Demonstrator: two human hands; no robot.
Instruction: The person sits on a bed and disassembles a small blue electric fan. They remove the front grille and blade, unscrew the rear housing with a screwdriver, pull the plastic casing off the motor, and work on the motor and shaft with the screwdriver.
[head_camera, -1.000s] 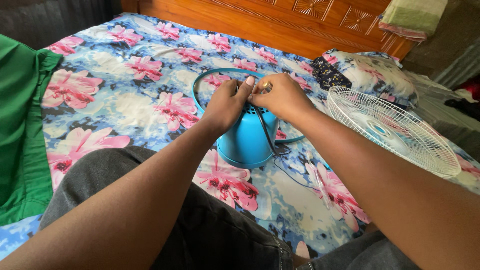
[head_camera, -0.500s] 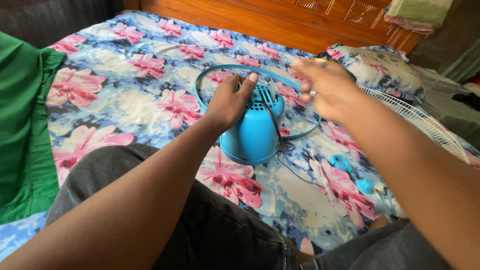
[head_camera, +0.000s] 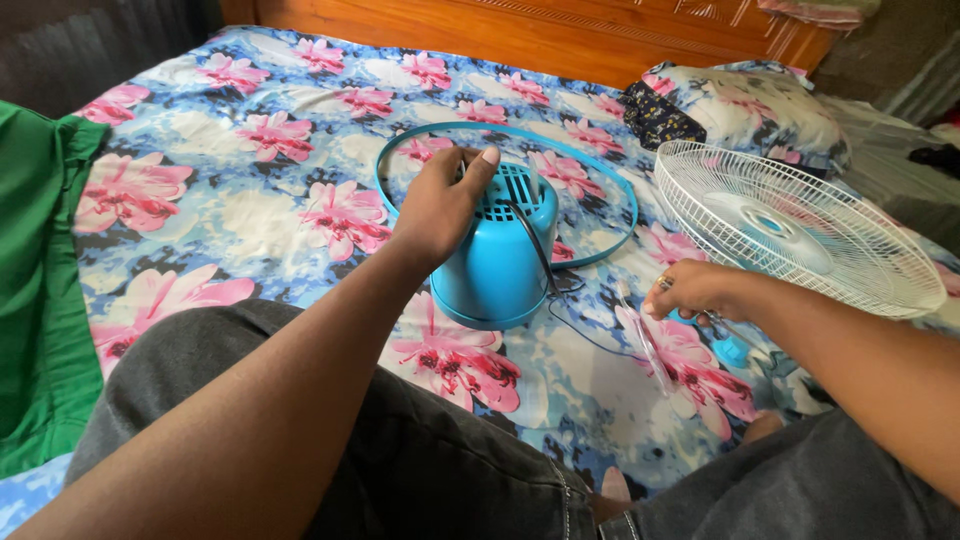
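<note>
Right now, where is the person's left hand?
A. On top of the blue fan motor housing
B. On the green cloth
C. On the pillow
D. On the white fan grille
A: the left hand rests on the vented top of the blue fan motor housing, apart from the white fan grille.

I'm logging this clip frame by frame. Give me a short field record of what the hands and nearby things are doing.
setting: bed with floral sheet
left hand: resting on top of blue fan motor housing
right hand: low on the sheet, closed around a thin tool, unclear which
black cord: runs down the housing
blue ring: lies around the housing
white fan grille: beside right hand
</note>
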